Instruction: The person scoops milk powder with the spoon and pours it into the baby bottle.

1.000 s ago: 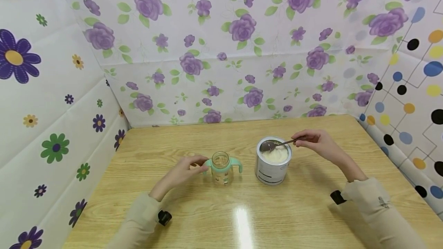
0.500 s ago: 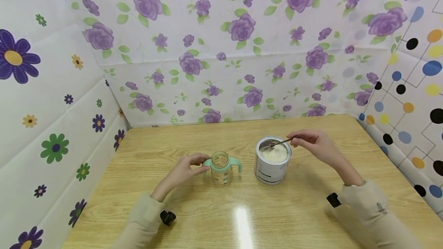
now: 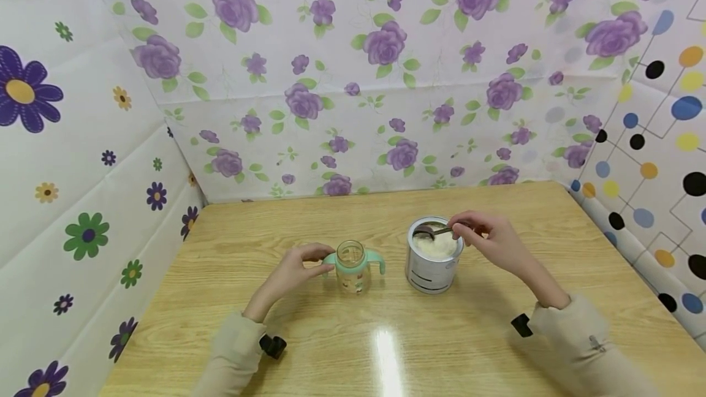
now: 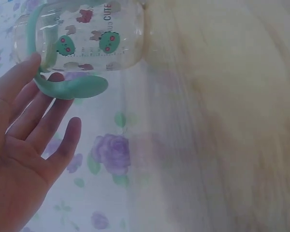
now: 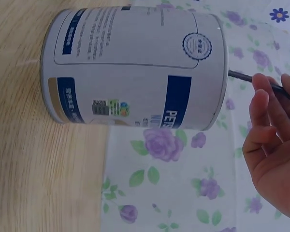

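Note:
A clear baby bottle [image 3: 353, 276] with mint-green handles stands upright and uncapped on the table. My left hand [image 3: 292, 273] pinches its left handle [image 4: 72, 88] between thumb and fingers, as the left wrist view shows closely. To the right of the bottle is an open white tin [image 3: 431, 271] of pale powder [image 3: 438, 247]. My right hand [image 3: 491, 238] holds a dark spoon [image 3: 441, 231] by its handle over the tin's right rim. The spoon's bowl lies inside the mouth of the tin, at the powder. In the right wrist view the tin's wall hides that bowl.
The wooden table [image 3: 331, 354] carries the bottle and tin side by side. A flowered cloth [image 3: 353, 109] hangs behind it, with a dotted cloth [image 3: 656, 219] on the right and another flowered cloth [image 3: 127, 225] on the left.
My right hand has moved left and closer to the tin, and the spoon's bowl has tipped and turned within it. The left hand stays at the bottle's handle.

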Tool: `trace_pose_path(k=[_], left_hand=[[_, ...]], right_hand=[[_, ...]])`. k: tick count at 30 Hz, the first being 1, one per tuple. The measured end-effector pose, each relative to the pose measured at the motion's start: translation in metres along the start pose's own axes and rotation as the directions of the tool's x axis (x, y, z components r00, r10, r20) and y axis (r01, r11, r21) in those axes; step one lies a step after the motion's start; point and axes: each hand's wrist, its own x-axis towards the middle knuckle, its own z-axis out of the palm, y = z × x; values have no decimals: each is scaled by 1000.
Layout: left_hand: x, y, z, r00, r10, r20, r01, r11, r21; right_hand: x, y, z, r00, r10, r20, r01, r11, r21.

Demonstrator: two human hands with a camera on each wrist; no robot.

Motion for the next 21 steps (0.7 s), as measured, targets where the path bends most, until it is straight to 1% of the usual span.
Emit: trace_pose_path(k=[5, 12, 16, 21], left_hand=[[1, 4, -2, 1000, 3, 21, -2, 1000, -9], [2, 8, -3, 999, 9, 48, -10, 1000, 16], [3, 9, -3, 999, 3, 52, -4, 1000, 21], [2, 13, -4, 999, -1, 44, -1, 999, 38]], right_hand=[[3, -27, 3, 999, 40, -19, -40, 999, -12], [4, -14, 13, 991, 116, -72, -119, 992, -35], [6, -13, 16, 984, 151, -95, -154, 988, -23], [10, -16, 17, 975, 193, -113, -196, 981, -10]])
